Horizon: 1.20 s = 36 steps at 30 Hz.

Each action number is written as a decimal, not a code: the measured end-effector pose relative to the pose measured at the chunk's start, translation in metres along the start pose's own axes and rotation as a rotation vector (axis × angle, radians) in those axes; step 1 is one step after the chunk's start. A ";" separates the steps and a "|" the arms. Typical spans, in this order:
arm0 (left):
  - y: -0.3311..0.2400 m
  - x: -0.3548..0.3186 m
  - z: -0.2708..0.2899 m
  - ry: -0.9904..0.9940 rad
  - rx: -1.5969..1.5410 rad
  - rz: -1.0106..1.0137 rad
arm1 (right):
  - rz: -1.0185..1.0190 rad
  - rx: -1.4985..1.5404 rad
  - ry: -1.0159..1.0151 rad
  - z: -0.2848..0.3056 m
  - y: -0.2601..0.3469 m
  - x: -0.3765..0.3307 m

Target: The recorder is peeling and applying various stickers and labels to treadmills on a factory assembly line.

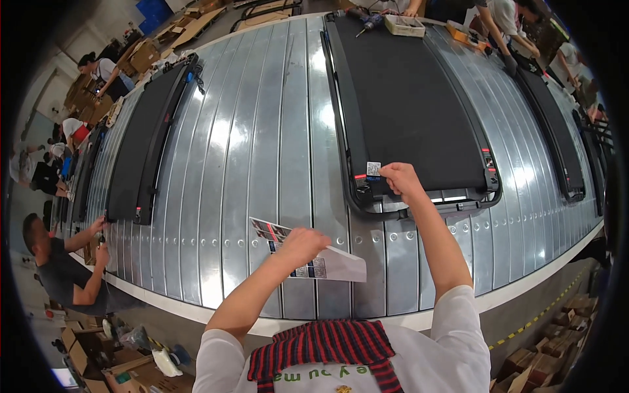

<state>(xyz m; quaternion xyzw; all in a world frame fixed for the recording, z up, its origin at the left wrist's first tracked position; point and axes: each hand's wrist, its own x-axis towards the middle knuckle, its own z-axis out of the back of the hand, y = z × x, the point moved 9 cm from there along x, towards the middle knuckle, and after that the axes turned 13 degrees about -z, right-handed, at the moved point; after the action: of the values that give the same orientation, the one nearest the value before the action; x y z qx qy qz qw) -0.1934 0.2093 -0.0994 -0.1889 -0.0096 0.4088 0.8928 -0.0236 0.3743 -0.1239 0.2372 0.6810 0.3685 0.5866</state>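
Note:
My right hand pinches a small white square label printed with a black code pattern. It is over the near left corner of a black treadmill, which lies flat with its belt up. Whether the label touches the frame, I cannot tell. Red-and-white stickers are on both near corners of the treadmill. Lower and to the left, my left hand is closed on a sheet of labels, partly printed and partly plain white, above the metal slats. The fingers cover the sheet's middle.
The treadmill rests on a shiny metal slat conveyor. Another treadmill lies left, another right. A power drill and a parts tray sit at the far end. A co-worker works at the left edge; several others stand around.

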 end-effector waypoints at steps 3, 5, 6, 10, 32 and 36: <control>0.002 0.015 0.008 -0.029 -0.014 -0.023 | -0.017 -0.059 0.050 -0.009 0.003 0.032; 0.007 0.024 0.013 -0.027 0.030 -0.044 | -0.042 -0.052 0.066 -0.016 0.004 0.047; 0.010 0.028 0.014 -0.018 0.028 -0.045 | -0.063 -0.071 0.074 -0.018 0.003 0.052; 0.021 0.047 0.023 0.008 0.064 -0.074 | -0.118 -0.096 0.081 -0.025 0.000 0.063; 0.036 0.086 0.044 -0.142 0.088 -0.185 | -0.140 -0.185 0.028 -0.024 -0.005 0.073; 0.039 0.093 0.043 -0.120 0.082 -0.161 | -0.099 -0.162 0.021 -0.026 -0.001 0.069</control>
<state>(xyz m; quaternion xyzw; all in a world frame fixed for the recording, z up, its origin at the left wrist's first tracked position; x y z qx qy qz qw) -0.1669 0.3151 -0.0853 -0.1261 -0.0616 0.3463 0.9276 -0.0630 0.4204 -0.1665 0.1510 0.6661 0.3954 0.6142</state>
